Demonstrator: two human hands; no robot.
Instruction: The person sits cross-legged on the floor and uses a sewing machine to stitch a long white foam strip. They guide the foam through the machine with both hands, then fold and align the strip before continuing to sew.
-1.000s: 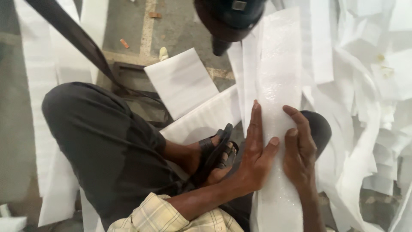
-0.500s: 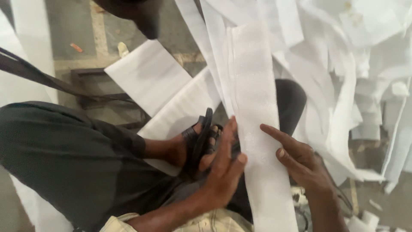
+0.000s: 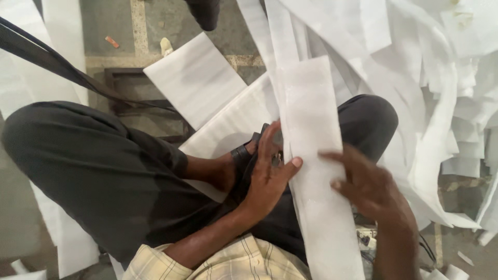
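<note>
Long white foam strip (image 3: 316, 171) lies over lap, between both hands. Left hand (image 3: 270, 173) flat on its left edge, fingers loosely spread. Right hand (image 3: 371, 186) blurred, fingers extended, resting on strip's right side. Beyond: white foam sheet (image 3: 194, 78) on floor, heap of strips (image 3: 436, 78) far right.

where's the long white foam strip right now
In the head view the long white foam strip runs down the centre-right, draped over the person's lap, with the left hand at its left edge and the right hand on its right.
</note>
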